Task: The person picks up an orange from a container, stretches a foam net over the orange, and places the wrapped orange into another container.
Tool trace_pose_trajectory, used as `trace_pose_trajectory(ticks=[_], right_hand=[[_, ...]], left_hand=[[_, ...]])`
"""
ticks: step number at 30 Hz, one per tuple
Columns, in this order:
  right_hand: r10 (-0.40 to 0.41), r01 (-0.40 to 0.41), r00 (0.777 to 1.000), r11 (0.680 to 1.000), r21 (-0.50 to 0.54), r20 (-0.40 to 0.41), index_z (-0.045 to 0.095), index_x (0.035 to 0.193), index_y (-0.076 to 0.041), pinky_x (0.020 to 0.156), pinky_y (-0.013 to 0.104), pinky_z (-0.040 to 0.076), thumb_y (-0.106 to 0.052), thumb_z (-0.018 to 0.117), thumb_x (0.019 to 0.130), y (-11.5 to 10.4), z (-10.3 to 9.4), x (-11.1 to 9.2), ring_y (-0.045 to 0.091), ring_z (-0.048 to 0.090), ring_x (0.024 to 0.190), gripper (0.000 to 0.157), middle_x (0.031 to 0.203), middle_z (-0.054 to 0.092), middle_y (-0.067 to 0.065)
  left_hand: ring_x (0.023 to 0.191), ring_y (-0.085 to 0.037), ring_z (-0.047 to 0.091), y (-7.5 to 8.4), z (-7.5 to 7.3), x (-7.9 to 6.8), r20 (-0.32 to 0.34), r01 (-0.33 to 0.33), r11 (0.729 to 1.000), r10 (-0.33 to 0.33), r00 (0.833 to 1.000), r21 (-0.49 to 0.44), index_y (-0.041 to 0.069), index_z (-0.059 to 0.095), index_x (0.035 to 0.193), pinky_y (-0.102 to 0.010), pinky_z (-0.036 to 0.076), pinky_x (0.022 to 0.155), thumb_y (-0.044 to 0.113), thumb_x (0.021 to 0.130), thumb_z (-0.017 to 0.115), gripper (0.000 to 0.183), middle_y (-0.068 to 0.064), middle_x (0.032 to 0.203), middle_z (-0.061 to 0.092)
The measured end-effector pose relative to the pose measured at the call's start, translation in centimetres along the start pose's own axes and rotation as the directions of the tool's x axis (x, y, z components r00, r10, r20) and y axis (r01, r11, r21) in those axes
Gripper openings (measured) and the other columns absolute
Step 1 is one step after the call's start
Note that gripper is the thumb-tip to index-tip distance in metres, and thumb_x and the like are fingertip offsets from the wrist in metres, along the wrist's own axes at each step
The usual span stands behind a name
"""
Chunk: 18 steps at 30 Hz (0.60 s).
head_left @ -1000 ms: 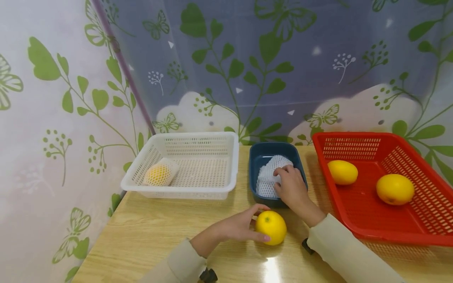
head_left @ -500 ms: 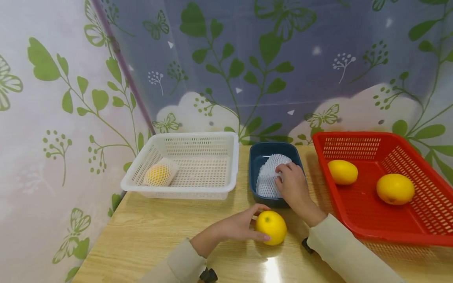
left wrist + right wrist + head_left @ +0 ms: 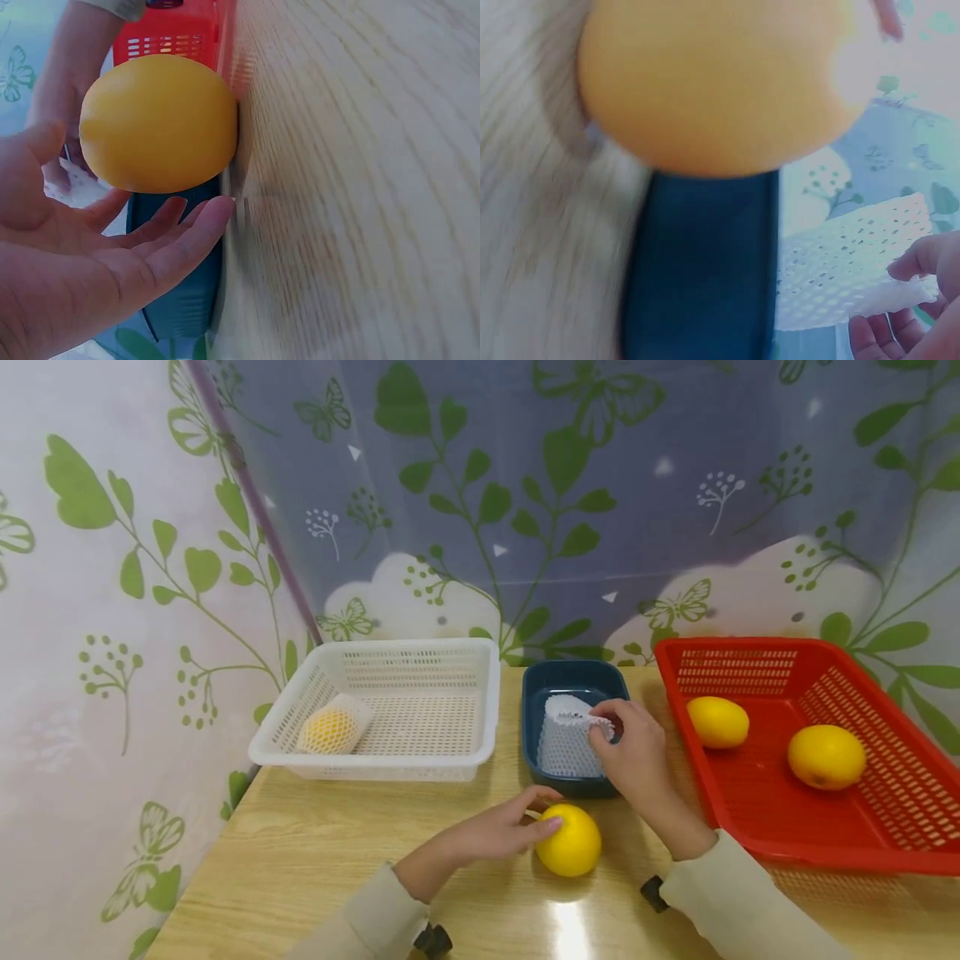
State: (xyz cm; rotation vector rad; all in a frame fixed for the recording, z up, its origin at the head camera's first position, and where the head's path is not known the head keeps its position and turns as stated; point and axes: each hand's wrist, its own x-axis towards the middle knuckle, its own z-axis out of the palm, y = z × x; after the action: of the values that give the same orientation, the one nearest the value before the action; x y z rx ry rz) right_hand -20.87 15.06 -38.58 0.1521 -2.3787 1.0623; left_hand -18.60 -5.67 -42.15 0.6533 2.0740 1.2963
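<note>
My right hand point(image 3: 636, 756) pinches the edge of a white foam net sleeve point(image 3: 573, 743) between thumb and fingers. The sleeve is partly lifted in the dark blue tub point(image 3: 536, 768); the right wrist view shows its mesh point(image 3: 847, 255) stretching from the fingers. Just in front of the tub, a round yellow fruit point(image 3: 572, 843) sits on the table. My left hand point(image 3: 498, 831) lies at its left side, thumb near its top. In the left wrist view, the relaxed fingers point(image 3: 180, 255) are spread beside the fruit; how firmly they touch it, I cannot tell.
To the left stands a white basket point(image 3: 378, 762) with one yellow fruit in a net sleeve point(image 3: 333, 727). At right, a red basket point(image 3: 780, 831) holds two bare yellow fruits point(image 3: 827, 757). A patterned curtain point(image 3: 450, 485) hangs behind the wooden table point(image 3: 322, 860).
My right hand has drawn back slightly, pulling up the edge of the foam net sleeve. My left thumb has moved up from the fruit's front towards its top.
</note>
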Motion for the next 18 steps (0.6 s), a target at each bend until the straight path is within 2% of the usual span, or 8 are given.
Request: trace_pose_trajectory(ticks=[3, 6, 11, 13, 14, 16, 18], right_hand=[[0.018, -0.019, 1.000, 0.999, 0.038, 0.014, 0.065, 0.100, -0.001, 0.078, 0.038, 0.052, -0.003, 0.068, 0.087, -0.5, -0.6, -0.4, 0.025, 0.054, 0.086, 0.014, 0.097, 0.062, 0.013], [0.022, -0.023, 1.000, 0.997, 0.077, 0.012, 0.066, 0.099, -0.001, 0.075, 0.029, 0.051, -0.002, 0.069, 0.086, -1.1, -1.1, -0.8, 0.024, 0.056, 0.084, 0.014, 0.096, 0.064, 0.012], [0.083, -0.088, 0.996, 0.978, 0.188, 0.034, 0.065, 0.103, 0.000, 0.075, 0.012, 0.046, -0.004, 0.068, 0.088, -2.2, -2.1, -1.6, 0.023, 0.058, 0.089, 0.016, 0.100, 0.066, 0.013], [0.133, -0.141, 0.990, 0.962, 0.235, 0.053, 0.064, 0.105, -0.001, 0.075, 0.009, 0.045, -0.007, 0.068, 0.089, -2.7, -2.6, -2.0, 0.022, 0.057, 0.091, 0.017, 0.102, 0.065, 0.012], [0.157, -0.168, 0.986, 0.952, 0.255, 0.063, 0.063, 0.106, -0.001, 0.075, 0.009, 0.045, -0.009, 0.067, 0.090, -2.9, -2.9, -2.2, 0.021, 0.056, 0.092, 0.018, 0.103, 0.065, 0.012], [0.192, -0.209, 0.978, 0.935, 0.287, 0.084, 0.062, 0.108, -0.002, 0.076, 0.009, 0.047, -0.013, 0.067, 0.091, -3.5, -3.5, -2.6, 0.020, 0.055, 0.093, 0.020, 0.106, 0.065, 0.011], [0.215, -0.239, 0.971, 0.919, 0.312, 0.108, 0.060, 0.111, -0.004, 0.078, 0.008, 0.047, -0.016, 0.067, 0.092, -4.1, -4.1, -2.9, 0.019, 0.054, 0.097, 0.023, 0.110, 0.064, 0.010]], left_hand=[[0.106, -0.023, 0.056, 0.1, -0.1, 0.1, -0.031, -0.007, 1.000, 0.007, 0.999, -0.027, 0.017, 0.039, 0.140, -0.038, 0.053, 0.084, 0.039, 0.103, 0.045, 0.043, -0.010, 0.135, 0.048], [0.108, -0.024, 0.057, 0.0, -0.1, 0.1, -0.105, -0.046, 0.998, 0.040, 0.994, -0.047, 0.015, 0.037, 0.142, -0.040, 0.052, 0.087, 0.039, 0.103, 0.044, 0.046, -0.011, 0.134, 0.049], [0.110, -0.029, 0.059, 0.2, 0.4, 0.5, -0.272, -0.140, 0.980, 0.098, 0.957, -0.140, 0.007, 0.033, 0.143, -0.043, 0.053, 0.088, 0.036, 0.103, 0.047, 0.051, -0.018, 0.127, 0.052], [0.109, -0.035, 0.059, 0.5, 0.6, 0.6, -0.344, -0.198, 0.960, 0.121, 0.931, -0.200, 0.005, 0.032, 0.143, -0.046, 0.054, 0.087, 0.031, 0.103, 0.048, 0.050, -0.024, 0.125, 0.051], [0.108, -0.038, 0.059, 0.7, 0.7, 0.6, -0.390, -0.231, 0.947, 0.131, 0.912, -0.222, 0.004, 0.032, 0.142, -0.045, 0.054, 0.086, 0.029, 0.103, 0.048, 0.049, -0.026, 0.124, 0.051], [0.109, -0.042, 0.058, 1.1, 0.9, 0.6, -0.479, -0.313, 0.914, 0.161, 0.863, -0.256, 0.002, 0.032, 0.141, -0.044, 0.054, 0.086, 0.023, 0.103, 0.049, 0.047, -0.029, 0.124, 0.049], [0.110, -0.043, 0.056, 1.5, 0.9, 0.4, -0.566, -0.392, 0.884, 0.192, 0.802, -0.256, 0.002, 0.033, 0.139, -0.041, 0.054, 0.087, 0.018, 0.103, 0.049, 0.043, -0.030, 0.125, 0.047]])
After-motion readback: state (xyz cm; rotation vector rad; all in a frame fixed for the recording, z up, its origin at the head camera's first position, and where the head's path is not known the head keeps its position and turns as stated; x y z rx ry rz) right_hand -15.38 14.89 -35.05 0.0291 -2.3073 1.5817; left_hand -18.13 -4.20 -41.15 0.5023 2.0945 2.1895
